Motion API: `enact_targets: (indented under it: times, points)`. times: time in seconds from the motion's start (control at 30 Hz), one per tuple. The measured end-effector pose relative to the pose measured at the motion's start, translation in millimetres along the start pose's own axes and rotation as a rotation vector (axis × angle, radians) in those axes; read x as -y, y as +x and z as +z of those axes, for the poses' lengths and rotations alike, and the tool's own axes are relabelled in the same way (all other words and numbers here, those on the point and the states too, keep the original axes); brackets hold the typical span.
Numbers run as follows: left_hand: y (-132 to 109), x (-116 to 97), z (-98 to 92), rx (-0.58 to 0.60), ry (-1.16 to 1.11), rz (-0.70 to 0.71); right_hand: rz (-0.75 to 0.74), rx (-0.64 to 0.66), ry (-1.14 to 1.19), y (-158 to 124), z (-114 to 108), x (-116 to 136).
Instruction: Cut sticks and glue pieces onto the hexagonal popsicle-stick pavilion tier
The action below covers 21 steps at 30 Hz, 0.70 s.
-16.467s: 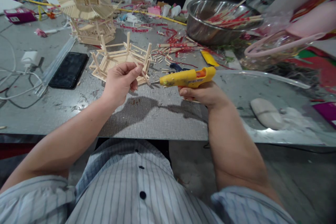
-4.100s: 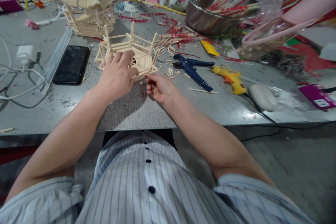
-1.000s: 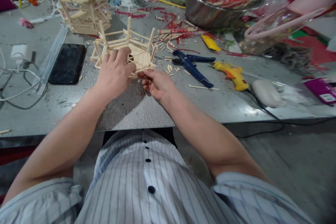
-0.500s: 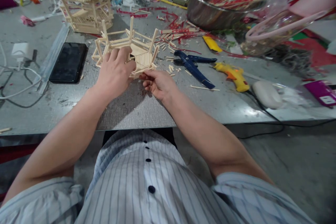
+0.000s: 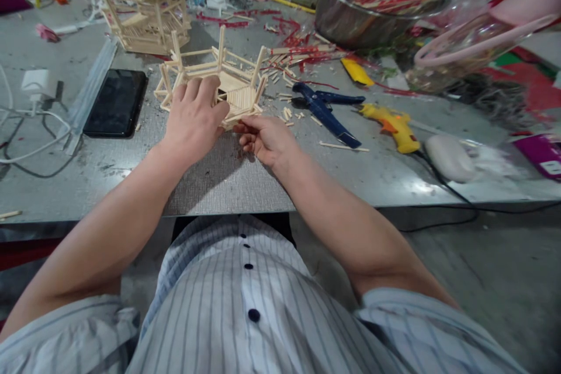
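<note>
A small framework of thin wooden sticks [image 5: 236, 99], with uprights at its corners and a slatted floor, rests on the table in front of me. My left hand [image 5: 195, 114] is bent over its near left side, fingers curled onto the sticks. At the near right edge my right hand [image 5: 265, 137] pinches with thumb and forefinger; its other fingers are curled. Whether a single loose stick is in that pinch is too small to make out. Behind stands a larger tiered stick model [image 5: 153, 26] with slatted roofs.
Right of the framework lie blue-handled pliers [image 5: 326, 114], a yellow glue gun [image 5: 394, 127] and a grey-white rounded object [image 5: 450, 158]. A steel bowl [image 5: 346, 26] holds sticks and red wrappers. On the left are a black phone [image 5: 114, 104] and a white charger [image 5: 39, 90]. Stick offcuts are scattered about.
The whole view has shifted very slightly. Both hands keep their places on the stick framework, with no clear movement of the fingers.
</note>
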<state>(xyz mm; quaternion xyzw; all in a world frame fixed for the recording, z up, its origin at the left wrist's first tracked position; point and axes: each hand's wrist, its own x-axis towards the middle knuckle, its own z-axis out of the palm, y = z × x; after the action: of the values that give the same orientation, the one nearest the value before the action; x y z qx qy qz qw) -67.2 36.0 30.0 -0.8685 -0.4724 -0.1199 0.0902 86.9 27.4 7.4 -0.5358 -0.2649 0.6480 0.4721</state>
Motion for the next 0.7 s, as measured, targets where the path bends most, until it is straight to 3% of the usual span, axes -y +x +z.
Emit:
enact_targets:
  times: [0.13,0.7]
  points:
    - [-0.2,0.3,1.9,-0.037,-0.071,0.012,-0.006,0.005,-0.011,0.7,-1.0,-0.4]
    - [2.3,0.7,3.7,-0.044,0.008,0.025,0.004,0.037,-0.002,0.6,-2.5,1.3]
